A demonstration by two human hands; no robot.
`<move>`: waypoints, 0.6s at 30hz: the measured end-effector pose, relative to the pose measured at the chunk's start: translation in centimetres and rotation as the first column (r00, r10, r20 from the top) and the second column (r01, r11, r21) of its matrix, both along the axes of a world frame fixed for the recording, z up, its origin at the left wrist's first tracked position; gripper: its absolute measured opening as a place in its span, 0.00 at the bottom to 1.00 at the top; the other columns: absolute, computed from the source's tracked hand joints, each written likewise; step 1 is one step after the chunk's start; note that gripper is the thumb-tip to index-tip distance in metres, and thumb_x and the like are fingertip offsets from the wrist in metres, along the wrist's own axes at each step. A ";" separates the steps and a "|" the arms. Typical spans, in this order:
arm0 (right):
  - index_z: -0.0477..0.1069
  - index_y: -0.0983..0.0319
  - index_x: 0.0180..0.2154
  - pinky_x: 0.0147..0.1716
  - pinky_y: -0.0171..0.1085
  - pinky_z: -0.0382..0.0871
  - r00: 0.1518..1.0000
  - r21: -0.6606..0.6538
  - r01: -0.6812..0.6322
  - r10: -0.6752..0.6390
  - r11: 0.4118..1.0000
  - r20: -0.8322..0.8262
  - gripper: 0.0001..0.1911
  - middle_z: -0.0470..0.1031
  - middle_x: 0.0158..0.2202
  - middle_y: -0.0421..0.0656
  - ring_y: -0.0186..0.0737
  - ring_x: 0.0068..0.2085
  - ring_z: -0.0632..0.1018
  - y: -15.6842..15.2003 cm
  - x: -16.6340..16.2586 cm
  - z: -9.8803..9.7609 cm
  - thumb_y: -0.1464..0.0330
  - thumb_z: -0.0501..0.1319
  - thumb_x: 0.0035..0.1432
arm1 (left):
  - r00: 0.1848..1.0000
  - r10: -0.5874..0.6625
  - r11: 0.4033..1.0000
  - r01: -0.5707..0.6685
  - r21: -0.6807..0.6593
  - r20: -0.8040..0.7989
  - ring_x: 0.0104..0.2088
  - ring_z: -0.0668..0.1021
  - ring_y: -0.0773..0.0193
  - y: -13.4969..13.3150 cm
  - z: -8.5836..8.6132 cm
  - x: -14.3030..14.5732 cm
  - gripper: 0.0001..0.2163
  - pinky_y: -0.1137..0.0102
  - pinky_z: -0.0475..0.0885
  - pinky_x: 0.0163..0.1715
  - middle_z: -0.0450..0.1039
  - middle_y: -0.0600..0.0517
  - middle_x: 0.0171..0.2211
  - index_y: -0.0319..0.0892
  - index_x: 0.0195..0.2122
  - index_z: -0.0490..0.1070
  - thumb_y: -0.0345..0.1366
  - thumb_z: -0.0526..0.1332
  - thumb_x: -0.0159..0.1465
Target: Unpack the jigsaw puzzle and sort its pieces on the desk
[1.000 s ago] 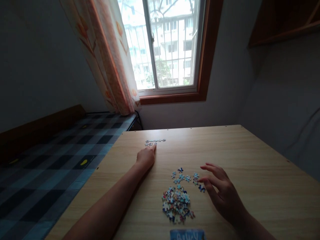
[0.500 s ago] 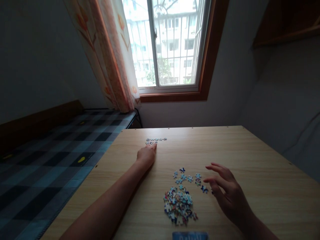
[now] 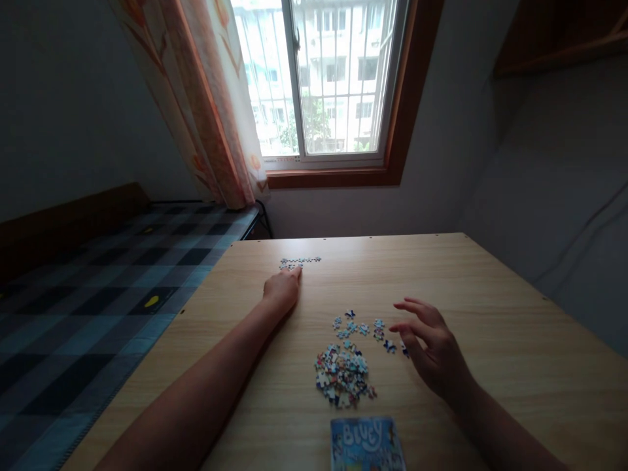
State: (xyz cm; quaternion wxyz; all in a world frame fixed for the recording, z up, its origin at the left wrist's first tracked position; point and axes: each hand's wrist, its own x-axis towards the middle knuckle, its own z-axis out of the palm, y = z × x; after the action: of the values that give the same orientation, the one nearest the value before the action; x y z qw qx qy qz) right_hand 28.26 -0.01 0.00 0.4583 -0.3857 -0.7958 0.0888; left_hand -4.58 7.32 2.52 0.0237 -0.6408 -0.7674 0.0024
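Note:
My left hand reaches to the far left of the table. Its fingers are mostly curled, with the forefinger's tip on a small jigsaw puzzle piece at the end of a short second row. Just beyond lies a longer joined row of jigsaw pieces. My right hand hovers over the table with fingers apart, holding nothing. Close to its fingertips lie several loose jigsaw pieces, and a dark blue piece is partly hidden by the thumb. A heap of jigsaw pieces sits between my arms.
A blue box marked "BLUEY" lies at the near edge of view on the wooden table. To the left stands a bed with a checked cover. Behind the table are a window and a curtain.
The view has tipped downward, so more of the blue box shows. Both hands keep nearly the same places over the table; the left forefinger stays at the short row.

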 end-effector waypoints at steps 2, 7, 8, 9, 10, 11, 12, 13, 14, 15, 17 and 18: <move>0.79 0.57 0.36 0.56 0.56 0.66 0.998 -0.021 -0.034 0.035 0.999 0.049 0.11 0.75 0.50 0.50 0.53 0.59 0.69 0.0 0.0 0.2 0.66 0.57 0.65 | 1.000 -0.019 0.999 0.019 0.051 0.005 0.41 0.79 0.53 0.0 0.0 0.3 0.22 0.65 0.71 0.37 0.73 0.42 0.53 0.50 0.64 0.63 0.38 0.45 0.71; 0.79 0.55 0.41 0.60 0.60 0.61 0.956 -0.081 -0.180 0.193 0.980 0.219 0.09 0.71 0.58 0.48 0.55 0.64 0.64 -0.7 -0.5 0.5 0.67 0.60 0.62 | 0.979 -0.202 0.961 0.190 0.198 0.037 0.41 0.78 0.57 -0.5 0.3 1.8 0.18 0.66 0.70 0.40 0.75 0.44 0.48 0.43 0.53 0.71 0.41 0.46 0.71; 0.79 0.53 0.43 0.61 0.62 0.59 0.942 -0.091 -0.200 0.217 0.976 0.255 0.10 0.69 0.60 0.47 0.55 0.65 0.63 -0.9 -0.7 0.5 0.67 0.61 0.62 | 0.968 -0.248 0.952 0.237 0.192 0.036 0.40 0.78 0.57 -0.7 0.4 2.2 0.18 0.67 0.69 0.40 0.76 0.44 0.44 0.42 0.47 0.74 0.43 0.47 0.71; 0.78 0.52 0.45 0.61 0.64 0.57 0.927 -0.102 -0.216 0.237 0.971 0.290 0.11 0.68 0.61 0.46 0.55 0.66 0.62 -1.1 -0.9 0.5 0.66 0.62 0.61 | 0.955 -0.294 0.943 0.284 0.175 0.031 0.39 0.77 0.57 -0.9 0.5 2.6 0.19 0.67 0.69 0.39 0.77 0.44 0.41 0.41 0.42 0.75 0.44 0.47 0.71; 0.77 0.51 0.48 0.62 0.66 0.55 0.913 -0.115 -0.226 0.251 0.967 0.320 0.13 0.67 0.62 0.45 0.56 0.66 0.61 -1.2 -1.2 0.4 0.66 0.63 0.60 | 0.942 -0.336 0.932 0.328 0.157 0.024 0.37 0.77 0.57 -1.1 0.5 3.0 0.21 0.66 0.69 0.38 0.77 0.44 0.38 0.41 0.38 0.76 0.46 0.46 0.71; 0.76 0.49 0.50 0.62 0.67 0.53 0.902 -0.128 -0.230 0.261 0.965 0.344 0.16 0.66 0.63 0.45 0.56 0.67 0.59 -1.4 -1.4 0.4 0.66 0.63 0.60 | 0.929 -0.371 0.920 0.365 0.141 0.018 0.36 0.77 0.58 -1.3 0.5 3.4 0.22 0.66 0.69 0.38 0.77 0.44 0.36 0.41 0.36 0.76 0.47 0.45 0.71; 0.75 0.49 0.51 0.62 0.68 0.52 0.893 -0.139 -0.231 0.267 0.963 0.362 0.17 0.64 0.64 0.44 0.57 0.68 0.58 -1.5 -1.6 0.3 0.66 0.64 0.60 | 0.917 -0.398 0.910 0.394 0.131 0.012 0.36 0.77 0.58 -1.4 0.5 3.6 0.24 0.66 0.68 0.37 0.78 0.44 0.35 0.41 0.34 0.76 0.48 0.45 0.71; 0.74 0.48 0.53 0.62 0.68 0.51 0.886 -0.149 -0.229 0.269 0.962 0.377 0.19 0.63 0.65 0.44 0.57 0.69 0.57 -1.6 -1.8 0.3 0.66 0.64 0.60 | 0.909 -0.416 0.903 0.412 0.123 0.008 0.35 0.77 0.58 -1.6 0.5 3.9 0.25 0.66 0.68 0.37 0.78 0.44 0.34 0.41 0.33 0.76 0.48 0.44 0.71; 0.73 0.48 0.54 0.62 0.69 0.50 0.880 -0.156 -0.225 0.269 0.962 0.391 0.20 0.62 0.66 0.45 0.57 0.69 0.55 -1.7 -2.0 0.3 0.65 0.64 0.60 | 0.905 -0.425 0.899 0.421 0.119 0.004 0.35 0.77 0.58 -1.6 0.5 4.0 0.26 0.66 0.68 0.38 0.78 0.44 0.34 0.41 0.33 0.77 0.48 0.43 0.72; 0.73 0.48 0.55 0.62 0.69 0.49 0.875 -0.161 -0.219 0.267 0.962 0.405 0.20 0.61 0.67 0.45 0.58 0.69 0.54 -1.7 -2.2 0.3 0.64 0.64 0.60 | 0.905 -0.426 0.899 0.423 0.115 0.002 0.35 0.77 0.58 -1.6 0.5 4.0 0.26 0.66 0.68 0.38 0.78 0.43 0.35 0.41 0.33 0.77 0.48 0.43 0.72; 0.73 0.48 0.54 0.62 0.70 0.48 0.862 -0.171 -0.211 0.266 0.962 0.432 0.20 0.60 0.67 0.46 0.59 0.70 0.53 -1.8 -2.3 0.3 0.63 0.64 0.61 | 0.909 -0.416 0.904 0.414 0.103 0.000 0.35 0.78 0.57 -1.6 0.4 4.0 0.26 0.66 0.68 0.38 0.79 0.43 0.35 0.41 0.34 0.78 0.49 0.43 0.71; 0.74 0.48 0.53 0.61 0.71 0.48 0.857 -0.177 -0.208 0.267 0.962 0.442 0.18 0.60 0.67 0.46 0.59 0.70 0.53 -1.8 -2.4 0.3 0.63 0.64 0.61 | 0.913 -0.408 0.908 0.406 0.099 -0.001 0.35 0.78 0.57 -1.5 0.4 3.9 0.26 0.66 0.68 0.37 0.79 0.43 0.35 0.41 0.34 0.78 0.49 0.43 0.71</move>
State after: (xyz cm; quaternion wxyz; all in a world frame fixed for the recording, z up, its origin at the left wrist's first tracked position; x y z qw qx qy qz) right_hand 25.88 -1.77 0.29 0.2170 -0.3218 -0.9163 0.0991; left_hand -0.64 5.84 2.91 0.0471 -0.7847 -0.6163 -0.0461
